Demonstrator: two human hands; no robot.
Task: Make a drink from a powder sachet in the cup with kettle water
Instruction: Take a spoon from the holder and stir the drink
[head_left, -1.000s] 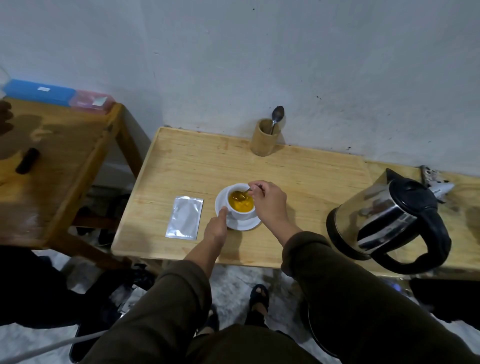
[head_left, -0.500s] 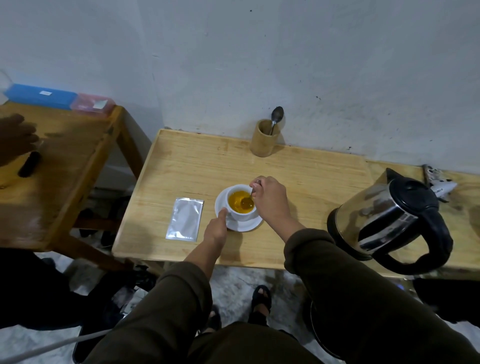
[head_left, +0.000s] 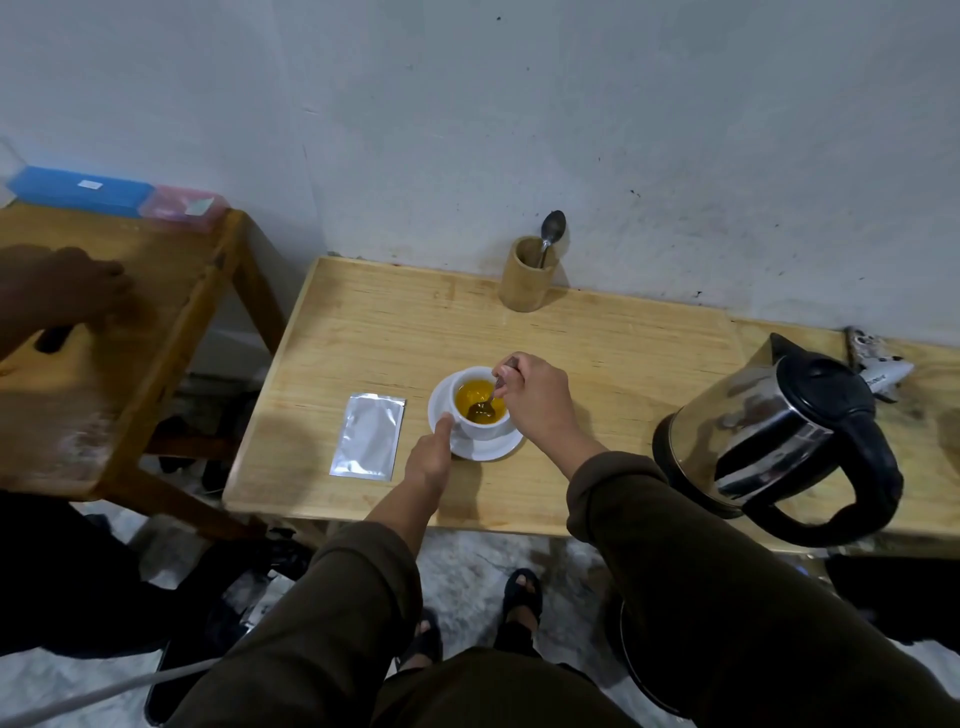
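Note:
A white cup (head_left: 484, 427) of orange-yellow drink stands on a white saucer (head_left: 488, 450) in the middle of the light wooden table (head_left: 597, 343). My right hand (head_left: 537, 399) pinches a metal spoon (head_left: 484, 405) whose bowl sits in the liquid. My left hand (head_left: 430, 453) rests on the cup's near left side and the saucer rim, thumb against the cup wall. A flat silver sachet (head_left: 370, 435) lies on the table left of the saucer. The steel kettle (head_left: 779, 431) with black handle and lid stands at the right.
A bamboo holder (head_left: 527, 275) with a second spoon (head_left: 550, 231) stands at the back by the wall. A darker wooden table (head_left: 156, 332) to the left carries blue and pink boxes (head_left: 83, 189); another person's hand (head_left: 62, 296) reaches over it. A small toy plane (head_left: 878, 366) lies behind the kettle.
My right hand has shifted the spoon around inside the cup, its bowl now nearer me. The other person's hand has come further in over the left table.

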